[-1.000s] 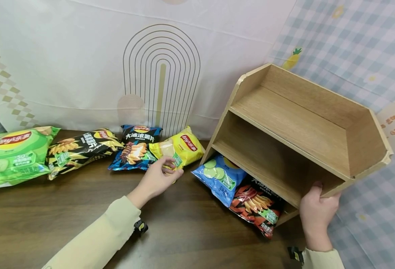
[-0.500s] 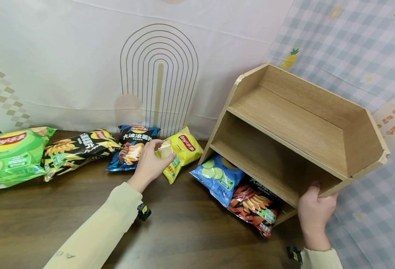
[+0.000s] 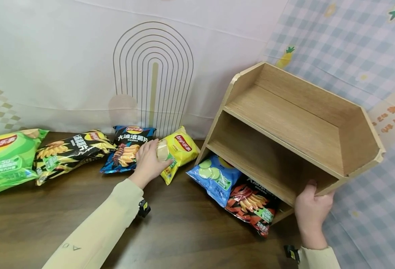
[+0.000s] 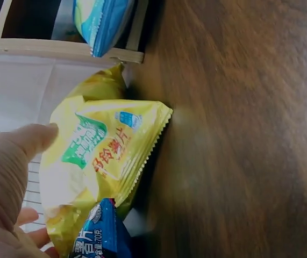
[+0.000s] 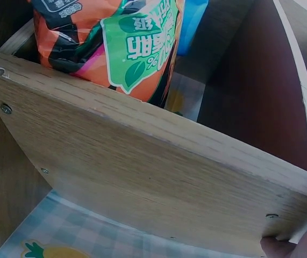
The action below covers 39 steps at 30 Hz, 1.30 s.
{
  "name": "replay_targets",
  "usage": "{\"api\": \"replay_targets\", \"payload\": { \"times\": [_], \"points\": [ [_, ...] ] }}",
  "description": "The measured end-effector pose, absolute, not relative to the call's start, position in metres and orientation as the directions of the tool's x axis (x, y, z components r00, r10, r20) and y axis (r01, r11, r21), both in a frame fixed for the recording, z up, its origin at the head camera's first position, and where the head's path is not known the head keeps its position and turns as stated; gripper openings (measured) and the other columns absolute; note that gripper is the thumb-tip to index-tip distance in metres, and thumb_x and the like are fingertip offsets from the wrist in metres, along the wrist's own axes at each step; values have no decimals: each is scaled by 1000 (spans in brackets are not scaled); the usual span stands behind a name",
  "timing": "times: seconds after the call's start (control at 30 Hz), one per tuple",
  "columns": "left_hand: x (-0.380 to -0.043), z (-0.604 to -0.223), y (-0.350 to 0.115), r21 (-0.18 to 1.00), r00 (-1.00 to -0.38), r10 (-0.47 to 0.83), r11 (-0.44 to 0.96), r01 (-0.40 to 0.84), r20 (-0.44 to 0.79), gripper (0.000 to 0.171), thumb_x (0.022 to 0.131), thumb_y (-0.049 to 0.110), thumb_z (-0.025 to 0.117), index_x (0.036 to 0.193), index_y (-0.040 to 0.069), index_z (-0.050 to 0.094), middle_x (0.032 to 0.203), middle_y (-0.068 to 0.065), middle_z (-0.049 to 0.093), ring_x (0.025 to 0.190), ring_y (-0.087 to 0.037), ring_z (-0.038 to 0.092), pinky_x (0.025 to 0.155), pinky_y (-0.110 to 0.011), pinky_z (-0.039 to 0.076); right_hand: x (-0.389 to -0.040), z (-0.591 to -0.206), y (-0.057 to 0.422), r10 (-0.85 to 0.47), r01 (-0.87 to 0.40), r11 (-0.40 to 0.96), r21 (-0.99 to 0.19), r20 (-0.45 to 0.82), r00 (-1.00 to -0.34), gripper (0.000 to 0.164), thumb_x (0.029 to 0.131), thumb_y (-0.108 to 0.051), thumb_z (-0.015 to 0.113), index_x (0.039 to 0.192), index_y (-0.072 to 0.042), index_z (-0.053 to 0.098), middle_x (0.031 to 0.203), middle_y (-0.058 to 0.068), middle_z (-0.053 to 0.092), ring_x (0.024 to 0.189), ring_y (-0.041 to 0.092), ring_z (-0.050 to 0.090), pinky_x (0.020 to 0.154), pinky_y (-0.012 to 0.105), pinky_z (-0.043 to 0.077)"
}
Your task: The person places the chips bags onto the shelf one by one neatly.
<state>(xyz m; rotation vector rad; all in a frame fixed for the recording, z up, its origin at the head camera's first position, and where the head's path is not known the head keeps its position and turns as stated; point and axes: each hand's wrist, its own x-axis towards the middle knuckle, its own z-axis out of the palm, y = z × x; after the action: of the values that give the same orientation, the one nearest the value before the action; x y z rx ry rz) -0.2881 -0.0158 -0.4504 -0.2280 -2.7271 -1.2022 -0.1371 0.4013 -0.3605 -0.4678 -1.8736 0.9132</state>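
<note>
My left hand [image 3: 149,161] is at the left side of a yellow Lay's chip bag [image 3: 184,147] on the table. In the left wrist view, the thumb [image 4: 37,137] overlaps the edge of the yellow packet, and the fingers [image 4: 35,234] show lower down at its side, apart from the thumb. A dark blue chip bag [image 3: 125,149] lies just left of that hand. My right hand [image 3: 313,211] grips the right side of a wooden shelf [image 3: 305,123], thumb inside the middle compartment. Its fingers are mostly hidden behind the panel.
In the shelf's lowest compartment, a light blue chip bag [image 3: 214,177] and a red-and-black chip bag [image 3: 249,205] stick out at the front. Further left lie a black-and-gold chip bag [image 3: 73,153] and a green chip bag [image 3: 10,160]. A cloth-covered wall [image 3: 76,67] stands behind.
My left hand has shifted left from in front of the yellow bag to its left side, uncovering the bag's lower end. The right hand keeps its grip on the shelf.
</note>
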Motion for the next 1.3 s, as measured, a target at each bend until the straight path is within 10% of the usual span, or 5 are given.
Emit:
{"api": "replay_targets", "payload": {
  "times": [0.23, 0.6, 0.83, 1.3],
  "points": [
    [-290, -454, -18, 685, -986, 56, 713, 148, 155, 93, 82, 35, 76, 149, -1, 24, 145, -24, 33, 133, -43, 21, 107, -58, 10, -137, -361, 400, 657, -63, 650, -757, 603, -453, 44, 95, -21, 49, 135, -5, 49, 124, 21, 58, 106, 27, 52, 99, 32, 39],
    [-282, -457, -16, 604, -980, 64, 779, 168, 190, 45, 87, 32, 74, 117, 1, 60, 110, -17, 54, 112, -40, 37, 102, -56, 13, -136, -360, 398, 646, -82, 654, -752, 611, -457, 44, 95, -18, 50, 136, -4, 48, 127, 18, 58, 110, 24, 52, 100, 29, 38],
    [-277, -460, -15, 508, -937, 149, 807, 301, 317, 10, 93, 17, 65, 96, 7, 66, 91, -8, 61, 90, -31, 53, 91, -48, 35, -137, -359, 397, 651, -82, 649, -756, 608, -455, 45, 94, -18, 49, 136, -3, 48, 126, 19, 58, 109, 25, 52, 101, 30, 38],
    [-250, -457, -20, 567, -872, 186, 694, 443, 454, 4, 95, 13, 63, 94, 9, 63, 91, -4, 58, 83, -23, 56, 71, -41, 49, -136, -361, 400, 662, -71, 640, -765, 596, -453, 44, 94, -19, 50, 135, -1, 49, 125, 21, 59, 110, 26, 52, 101, 30, 38]
  ]
}}
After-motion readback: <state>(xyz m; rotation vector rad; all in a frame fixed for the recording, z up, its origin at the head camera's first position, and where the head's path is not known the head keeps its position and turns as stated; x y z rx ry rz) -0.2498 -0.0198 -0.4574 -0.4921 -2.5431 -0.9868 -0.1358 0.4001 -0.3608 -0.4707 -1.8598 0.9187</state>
